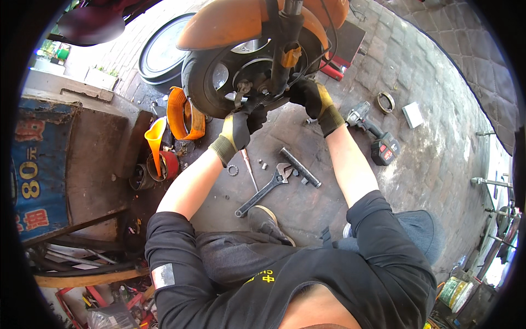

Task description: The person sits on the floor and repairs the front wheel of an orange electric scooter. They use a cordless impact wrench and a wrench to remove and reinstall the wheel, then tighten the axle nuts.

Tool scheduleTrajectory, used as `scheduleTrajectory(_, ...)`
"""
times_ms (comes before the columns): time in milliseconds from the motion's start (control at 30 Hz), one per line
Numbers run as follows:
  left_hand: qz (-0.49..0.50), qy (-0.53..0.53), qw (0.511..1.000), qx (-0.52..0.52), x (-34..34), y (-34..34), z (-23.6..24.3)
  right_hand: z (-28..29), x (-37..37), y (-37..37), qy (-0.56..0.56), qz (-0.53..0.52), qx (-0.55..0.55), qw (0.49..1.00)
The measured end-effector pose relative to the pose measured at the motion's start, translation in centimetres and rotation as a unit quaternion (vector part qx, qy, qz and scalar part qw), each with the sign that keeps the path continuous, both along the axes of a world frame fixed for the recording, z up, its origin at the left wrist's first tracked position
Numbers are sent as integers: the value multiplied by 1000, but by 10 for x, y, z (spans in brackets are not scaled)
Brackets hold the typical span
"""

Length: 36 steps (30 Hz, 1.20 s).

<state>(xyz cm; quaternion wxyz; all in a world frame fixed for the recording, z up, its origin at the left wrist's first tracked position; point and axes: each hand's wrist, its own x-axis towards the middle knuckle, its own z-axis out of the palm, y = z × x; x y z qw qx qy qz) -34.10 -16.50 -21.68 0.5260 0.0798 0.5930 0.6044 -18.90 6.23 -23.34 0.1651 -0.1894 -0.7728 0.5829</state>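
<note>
An orange scooter front end (219,24) stands above me, with its black tyre (194,77) and dark fork (282,60). My gloved left hand (244,126) is closed at the lower wheel hub, just below a metal fitting; what it grips is hidden. My gloved right hand (315,104) is curled at the fork's lower end, its fingertips hidden behind it. Beneath lie an adjustable wrench (263,189), a metal tube (301,167), a screwdriver (246,162) and a washer (233,170). A cordless impact driver (383,147) lies right of my right hand.
A yellow funnel (155,140) in containers, an orange strap-like piece (194,126) and a black lid (164,49) are left. A metal ring (386,102), white box (412,114) and red-and-grey stand (345,52) are right. A worn signboard (46,164) borders the left.
</note>
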Motion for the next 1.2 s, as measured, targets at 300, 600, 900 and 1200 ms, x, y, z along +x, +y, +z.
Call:
scheduleTrajectory(300, -14, -169, 974, 147, -13, -20, 7, -9, -4, 1, 12, -10, -62, 998)
scheduleTrajectory(600, -123, -92, 988, -7, -17, -15, 6, -18, -12, 3, 11, -44, -263, 964)
scheduleTrajectory(900, 23, -61, 997, -28, -14, -4, -10, -44, -13, 17, 55, -3, -108, 993)
scheduleTrajectory(1200, 123, -221, 953, 168, 2, -5, -12, -43, -8, 19, 74, 50, 118, 989)
